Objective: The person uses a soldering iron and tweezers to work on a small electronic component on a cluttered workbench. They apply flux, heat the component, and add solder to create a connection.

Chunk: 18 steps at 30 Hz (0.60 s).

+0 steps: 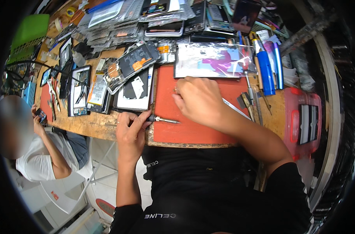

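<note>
While the bare left hand (131,130) is closed around the dark handle of a slim pen-shaped tool (166,120), thumb and fingers clamped together on it, the tool's pointed silver metal shaft sticks out rightward over the near left part of a flat orange-red mat (185,134); whether the tip touches the mat I cannot tell. Above the middle of the mat, the bare right hand (199,97) is bent with its fingers curled in, and the back of the hand hides most of them, so I cannot tell whether they pinch anything. Just beyond it lies a flat white plastic-wrapped package (216,60) with a purple and blue print, and a thin white strip (236,108) shows just beside the right forearm. Left of the mat, an opened black phone body (140,60) with an orange label lies slantwise among other opened phones. A translucent red plastic box (290,132) is at the right end of the brown wooden table (103,126). At far left, a person in a white shirt (39,162) holds a small dark phone (40,115)
</note>
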Tool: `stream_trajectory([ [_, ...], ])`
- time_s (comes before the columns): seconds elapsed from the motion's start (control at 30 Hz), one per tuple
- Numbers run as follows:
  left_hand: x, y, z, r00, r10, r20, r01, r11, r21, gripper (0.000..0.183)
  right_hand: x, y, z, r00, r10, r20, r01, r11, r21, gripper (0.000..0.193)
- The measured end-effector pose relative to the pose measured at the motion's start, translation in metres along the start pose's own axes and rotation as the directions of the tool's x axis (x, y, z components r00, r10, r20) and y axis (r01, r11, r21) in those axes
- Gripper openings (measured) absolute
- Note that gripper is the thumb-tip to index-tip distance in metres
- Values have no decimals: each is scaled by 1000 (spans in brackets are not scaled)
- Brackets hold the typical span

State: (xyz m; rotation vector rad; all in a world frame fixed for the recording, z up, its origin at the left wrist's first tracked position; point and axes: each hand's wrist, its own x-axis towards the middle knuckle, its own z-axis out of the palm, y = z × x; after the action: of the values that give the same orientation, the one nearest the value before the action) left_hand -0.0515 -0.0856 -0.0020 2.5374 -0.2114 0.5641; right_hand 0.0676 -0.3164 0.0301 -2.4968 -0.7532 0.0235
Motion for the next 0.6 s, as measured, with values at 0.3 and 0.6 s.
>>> stream_trajectory([
  [0.3, -6, 4, -7, 961, 31, -275, -88, 976, -198, 13, -2, -3, 10, 990, -33, -135, 39, 998, 44, 15],
  [0.6, 41, 71, -6, 942, -326, -76, 205, 741, -639, 8, -12, 21, -24, 990, -133, 55, -18, 271, 962, 12],
])
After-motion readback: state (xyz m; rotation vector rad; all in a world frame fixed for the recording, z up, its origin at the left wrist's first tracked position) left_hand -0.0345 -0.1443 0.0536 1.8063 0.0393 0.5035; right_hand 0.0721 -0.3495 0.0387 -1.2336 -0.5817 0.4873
